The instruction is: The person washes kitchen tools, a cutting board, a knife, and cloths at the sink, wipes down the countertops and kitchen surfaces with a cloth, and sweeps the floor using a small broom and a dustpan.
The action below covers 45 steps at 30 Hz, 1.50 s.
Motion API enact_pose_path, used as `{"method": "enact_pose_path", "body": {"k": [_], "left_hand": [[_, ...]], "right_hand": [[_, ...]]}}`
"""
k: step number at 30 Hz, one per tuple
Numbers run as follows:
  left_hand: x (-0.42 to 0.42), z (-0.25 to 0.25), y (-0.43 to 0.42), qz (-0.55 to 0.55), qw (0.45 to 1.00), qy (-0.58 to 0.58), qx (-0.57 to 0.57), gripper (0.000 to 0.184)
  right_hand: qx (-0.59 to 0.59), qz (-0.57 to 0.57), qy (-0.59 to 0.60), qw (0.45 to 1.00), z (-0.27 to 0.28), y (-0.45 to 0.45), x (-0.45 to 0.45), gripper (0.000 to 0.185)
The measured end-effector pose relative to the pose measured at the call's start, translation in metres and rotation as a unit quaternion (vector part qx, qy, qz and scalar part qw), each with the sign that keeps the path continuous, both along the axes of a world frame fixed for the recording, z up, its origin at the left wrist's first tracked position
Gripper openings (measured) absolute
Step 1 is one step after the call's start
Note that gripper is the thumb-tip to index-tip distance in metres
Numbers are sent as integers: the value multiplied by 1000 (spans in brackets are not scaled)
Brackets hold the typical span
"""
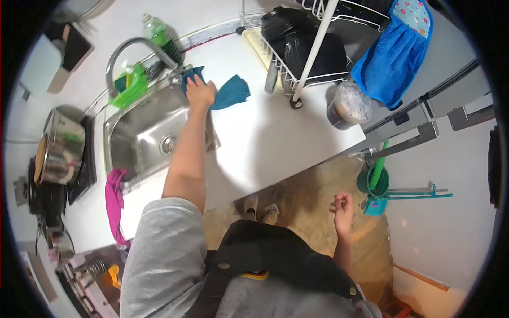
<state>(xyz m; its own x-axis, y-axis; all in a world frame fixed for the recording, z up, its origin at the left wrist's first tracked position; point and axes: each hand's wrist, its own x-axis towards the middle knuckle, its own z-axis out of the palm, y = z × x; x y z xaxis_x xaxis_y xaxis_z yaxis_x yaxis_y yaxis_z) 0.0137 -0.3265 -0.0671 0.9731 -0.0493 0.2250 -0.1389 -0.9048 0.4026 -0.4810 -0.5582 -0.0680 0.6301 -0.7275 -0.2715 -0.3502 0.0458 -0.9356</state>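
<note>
My left hand (200, 96) reaches over the right rim of the steel sink (146, 124), its fingers resting on a dark blue cloth (192, 77) beside the tap base. Another teal cloth (231, 93) lies on the white counter just right of that hand. The curved tap (127, 44) rises behind the sink. My right hand (343, 204) hangs in the air over the floor, away from the counter, with its fingers curled; whether anything is inside them is too small to tell.
Behind the sink stand a green soap bottle (159, 34) and a green sponge holder (130, 85). A pink cloth (113, 204) hangs at the front left edge. A dish rack (313, 79) and a plastic tub (349, 106) stand right; pots (63, 146) are far left.
</note>
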Motion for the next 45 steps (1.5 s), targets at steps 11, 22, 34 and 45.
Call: {"method": "enact_pose_path", "body": {"k": [11, 22, 34, 45], "left_hand": [[-151, 43, 88, -20, 997, -23, -74, 27], [-198, 230, 42, -156, 825, 216, -499, 24], [-231, 52, -18, -458, 881, 26, 119, 65], [-179, 23, -240, -473, 870, -127, 52, 55]], "right_hand": [[-237, 109, -86, 961, 66, 0, 90, 21], [-526, 33, 194, 828, 152, -71, 207, 79], [-548, 104, 202, 805, 129, -94, 178, 71], [-577, 82, 193, 790, 136, -83, 151, 71]]}}
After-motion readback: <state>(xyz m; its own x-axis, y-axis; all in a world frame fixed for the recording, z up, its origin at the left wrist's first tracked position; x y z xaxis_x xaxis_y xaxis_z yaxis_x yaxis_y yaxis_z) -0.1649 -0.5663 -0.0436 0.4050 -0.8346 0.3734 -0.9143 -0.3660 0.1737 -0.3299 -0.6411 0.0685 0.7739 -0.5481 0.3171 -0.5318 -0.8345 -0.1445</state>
